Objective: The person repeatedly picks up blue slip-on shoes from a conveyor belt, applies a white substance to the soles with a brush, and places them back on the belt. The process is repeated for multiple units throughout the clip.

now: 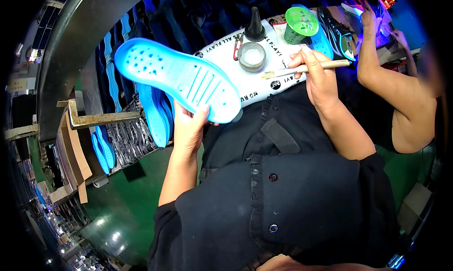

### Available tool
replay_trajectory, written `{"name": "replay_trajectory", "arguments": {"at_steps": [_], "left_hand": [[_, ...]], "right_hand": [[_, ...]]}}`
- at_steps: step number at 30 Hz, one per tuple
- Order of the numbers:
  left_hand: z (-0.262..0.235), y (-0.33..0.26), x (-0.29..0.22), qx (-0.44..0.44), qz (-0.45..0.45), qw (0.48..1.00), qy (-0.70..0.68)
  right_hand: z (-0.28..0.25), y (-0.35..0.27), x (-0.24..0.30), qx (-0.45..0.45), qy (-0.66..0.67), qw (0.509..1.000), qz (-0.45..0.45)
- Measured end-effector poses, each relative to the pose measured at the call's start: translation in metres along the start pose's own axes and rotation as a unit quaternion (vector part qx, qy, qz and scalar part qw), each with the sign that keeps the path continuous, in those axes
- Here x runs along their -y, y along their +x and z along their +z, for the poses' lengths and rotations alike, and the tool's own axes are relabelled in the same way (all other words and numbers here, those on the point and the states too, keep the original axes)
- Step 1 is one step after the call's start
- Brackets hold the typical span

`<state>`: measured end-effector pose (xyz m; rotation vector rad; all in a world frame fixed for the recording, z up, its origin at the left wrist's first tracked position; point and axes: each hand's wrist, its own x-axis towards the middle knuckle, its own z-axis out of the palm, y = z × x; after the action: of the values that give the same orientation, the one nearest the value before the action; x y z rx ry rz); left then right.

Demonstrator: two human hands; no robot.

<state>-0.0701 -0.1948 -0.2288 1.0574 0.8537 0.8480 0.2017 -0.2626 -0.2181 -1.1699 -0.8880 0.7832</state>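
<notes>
A light-blue insole [181, 77], dotted with small holes at one end and grooved toward the other, is gripped near its heel by my left hand [188, 124]. My right hand [321, 80] pinches a wooden-handled brush [302, 70], its bristles pointing left, apart from the insole. Below and beyond the bristles stands a small round pot [251, 57] with whitish contents. Beside that pot are a black cone-topped bottle [255, 25] and a small red-handled tool [238, 46]. A printed white sheet [278, 84] lies under them.
A green lidded cup [302, 23] stands beyond my right hand, near a black and blue shoe [336, 32]. More blue insoles [155, 115] are stacked at left, beside a metal frame [101, 119] and cardboard box [73, 148]. A co-worker's arm [396, 87] is close on the right.
</notes>
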Motion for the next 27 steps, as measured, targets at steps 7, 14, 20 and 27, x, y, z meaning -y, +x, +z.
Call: {"name": "replay_trajectory", "arguments": {"at_steps": [7,14,20,27], "left_hand": [[0.016,0.014,-0.004,-0.100,0.199,0.946,0.238],[0.032,0.019,-0.008,-0.094,0.245,0.941,0.214],[0.026,0.019,-0.006,-0.103,0.267,0.925,0.249],[0.032,0.020,-0.007,-0.103,0.251,0.938,0.218]], "right_hand": [[0.023,0.001,0.014,0.128,-0.149,0.970,-0.145],[0.045,0.007,0.003,0.172,-0.234,0.906,-0.309],[0.036,0.007,-0.003,0.133,-0.246,0.925,-0.256],[0.043,0.011,-0.003,0.159,-0.259,0.889,-0.343]]}}
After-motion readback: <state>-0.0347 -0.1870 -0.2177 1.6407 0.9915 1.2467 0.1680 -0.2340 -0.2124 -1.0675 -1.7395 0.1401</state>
